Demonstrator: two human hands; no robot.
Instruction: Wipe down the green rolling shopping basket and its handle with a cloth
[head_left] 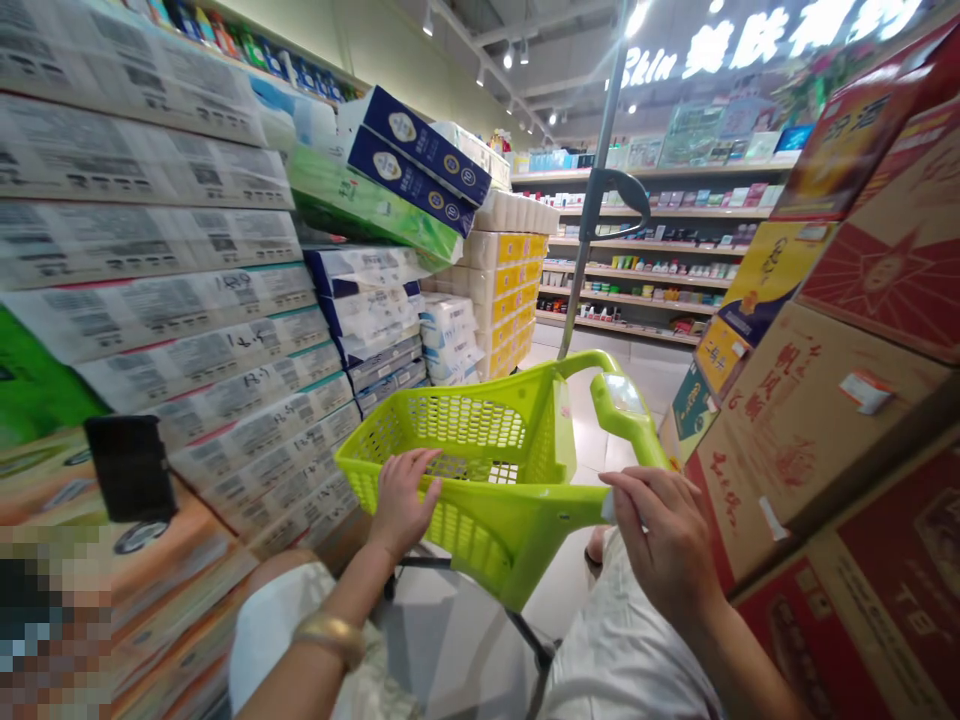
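Observation:
A lime-green plastic shopping cart [517,530] stands in front of me, turned sideways. Its perforated basket holds nothing that I can see. Over the near rim of the basket my left hand [405,505] is closed, fingers bent inward and thumb on the edge. A gold-coloured bangle [330,640] circles that wrist. My right hand [664,535] grips the near end of the cart's handle bar [630,405], its fingers pressed together there. Part of the bar is hidden under those fingers.
Wrapped tissue packs [187,240] are piled high on the left, with a black phone-like object [131,465] low beside them. Cartons [810,400] crowd the right side. A metal pole [589,220] rises behind the cart; stocked shelves [637,250] line the back.

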